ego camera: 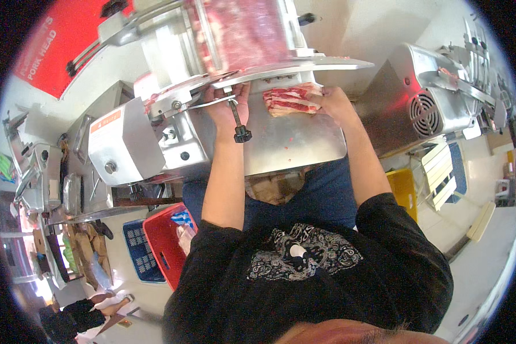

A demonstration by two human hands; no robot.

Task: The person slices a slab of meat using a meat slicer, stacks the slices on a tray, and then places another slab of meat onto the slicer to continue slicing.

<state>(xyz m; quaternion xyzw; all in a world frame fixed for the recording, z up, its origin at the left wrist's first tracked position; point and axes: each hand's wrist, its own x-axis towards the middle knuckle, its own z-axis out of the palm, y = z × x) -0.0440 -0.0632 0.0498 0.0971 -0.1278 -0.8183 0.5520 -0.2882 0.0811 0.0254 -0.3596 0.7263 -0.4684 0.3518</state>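
A large block of raw red meat [249, 38] sits in the carriage of a metal meat slicer [124, 142], its surface streaked by blur. Below the blade plate, my left hand [225, 112] is palm up with its fingers apart, partly hidden by a rod with a black knob [242, 135]. No slice shows on that palm. My right hand [337, 105] grips the right end of a stack of streaky meat slices [290, 99], just above the slicer's steel tray [292, 146]. Small meat scraps dot the tray.
Another slicer [430, 94] stands at the right, and a further one [43, 172] at far left. Crates in red [163, 241], blue [139, 253] and yellow [402, 189] are on the floor. A folding chair [438, 172] is at right; a person [75, 318] is at lower left.
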